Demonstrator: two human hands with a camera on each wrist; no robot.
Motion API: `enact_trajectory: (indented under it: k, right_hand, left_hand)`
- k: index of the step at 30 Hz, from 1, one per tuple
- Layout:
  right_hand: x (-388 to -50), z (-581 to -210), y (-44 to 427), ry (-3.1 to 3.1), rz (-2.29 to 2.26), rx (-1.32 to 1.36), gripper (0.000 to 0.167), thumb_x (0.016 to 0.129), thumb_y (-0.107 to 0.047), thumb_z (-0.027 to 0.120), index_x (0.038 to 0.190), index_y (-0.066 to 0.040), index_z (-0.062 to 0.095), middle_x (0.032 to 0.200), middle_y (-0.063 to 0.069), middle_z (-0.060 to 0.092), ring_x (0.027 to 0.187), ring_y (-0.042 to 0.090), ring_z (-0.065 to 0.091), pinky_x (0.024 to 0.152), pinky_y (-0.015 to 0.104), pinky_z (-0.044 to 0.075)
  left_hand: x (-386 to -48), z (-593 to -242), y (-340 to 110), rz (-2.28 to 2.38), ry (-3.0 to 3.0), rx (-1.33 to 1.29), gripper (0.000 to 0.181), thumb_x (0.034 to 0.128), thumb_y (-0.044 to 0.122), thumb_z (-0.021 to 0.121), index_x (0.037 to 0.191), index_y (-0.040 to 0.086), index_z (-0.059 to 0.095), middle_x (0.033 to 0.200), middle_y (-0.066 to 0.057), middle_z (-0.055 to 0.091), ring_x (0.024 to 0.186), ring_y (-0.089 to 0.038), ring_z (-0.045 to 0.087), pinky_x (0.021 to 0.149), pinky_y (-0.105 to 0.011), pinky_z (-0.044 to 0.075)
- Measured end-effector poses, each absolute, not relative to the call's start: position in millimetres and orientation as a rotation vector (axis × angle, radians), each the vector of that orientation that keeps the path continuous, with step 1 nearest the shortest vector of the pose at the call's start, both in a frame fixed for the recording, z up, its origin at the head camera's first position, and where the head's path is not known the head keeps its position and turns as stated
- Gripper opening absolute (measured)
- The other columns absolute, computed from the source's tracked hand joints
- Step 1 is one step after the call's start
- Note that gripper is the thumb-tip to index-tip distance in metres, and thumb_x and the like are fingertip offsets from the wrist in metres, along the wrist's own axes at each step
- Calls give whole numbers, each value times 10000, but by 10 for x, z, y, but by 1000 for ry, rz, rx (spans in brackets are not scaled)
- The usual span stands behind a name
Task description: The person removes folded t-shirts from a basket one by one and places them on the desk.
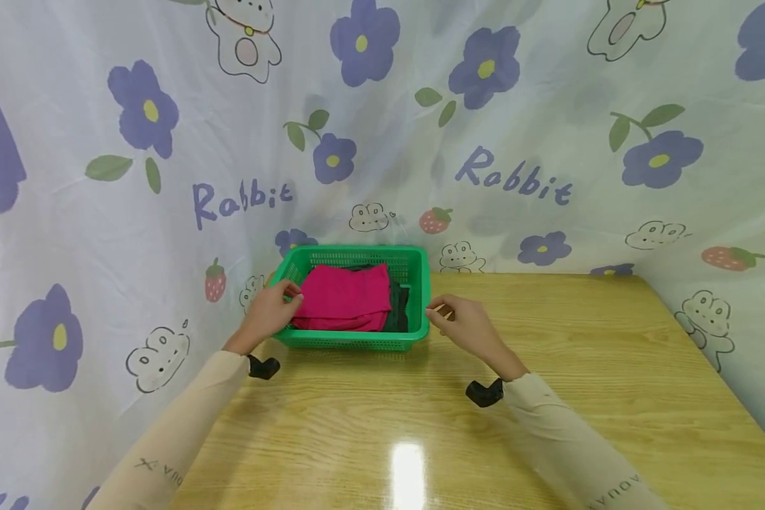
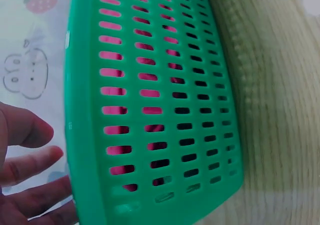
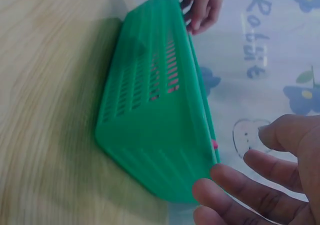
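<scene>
Nearest: pale sleeves (image 1: 181,418) reaching in over the bench (image 1: 331,418), a black mount at each wrist.

Left hand (image 1: 269,312) at the left end of the basket, thumb and fingers parted, pinching nothing that shows; contact with rim or cloth cannot be told. Right hand (image 1: 468,324) just beside the right end, fingers loosely spread, grip on nothing; touch at the rim uncertain.

Green basket (image 1: 357,336) upright, toward the bench's back left. Inside: pink cloth (image 1: 347,294), folded, lying on dark cloth (image 1: 398,309).

Progress, as judged: folding and placing look done for the cloths in view. Left, perhaps: some tidying or shifting of the basket; neither firmly taken up.

Farthest: hanging fabric (image 1: 392,113), flowers and rabbits.
</scene>
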State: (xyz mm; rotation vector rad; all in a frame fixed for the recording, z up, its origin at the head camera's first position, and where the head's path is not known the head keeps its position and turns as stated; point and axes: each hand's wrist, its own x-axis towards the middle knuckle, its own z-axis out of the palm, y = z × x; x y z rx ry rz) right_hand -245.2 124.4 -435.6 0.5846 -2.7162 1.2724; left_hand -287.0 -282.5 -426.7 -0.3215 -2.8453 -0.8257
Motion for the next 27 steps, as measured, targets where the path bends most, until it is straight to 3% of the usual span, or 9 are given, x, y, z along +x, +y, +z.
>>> enact_trajectory:
  k: [8,14,16,27]
  right_hand:
    - [-2515,-4274,962,-2687,1208,607,197,1030,-326,662,1101,-159,741,931,-14,724,737,101,637,616,308,526]
    - [-2581,-4268,774,-2647,1181,684,180,1031,-299,664,1084,-143,737,899,-5,725,733,103,635,642,312,528]
    - [-2605,-4268,716,-2648,1186,671,160,1027,-278,671,1085,-141,729,909,-12,720,749,100,632,663,306,529]
    - [-2734,-4315,410,-2714,1194,626,253,1032,-234,662,1195,-43,685,837,-8,668,697,110,590,650,309,502]
  left_hand:
    - [-2938,-4172,-2876,-905,-2912,-232,296,1059,236,585,1219,-5,644,1200,-253,668,950,-358,686,794,-518,546]
    - [-3022,-4107,-2893,-1007,-3000,-175,383,1080,288,548,1314,-13,584,1302,-267,604,1100,-385,626,821,-483,531]
    - [-3066,-4082,-2885,-1090,-3012,-151,423,1082,311,538,1350,-16,557,1321,-265,587,1079,-397,621,813,-483,528]
    - [-3125,-4035,-2827,-1267,-3053,-37,480,1095,289,509,1414,-69,491,1188,-237,630,1034,-340,648,885,-485,561]
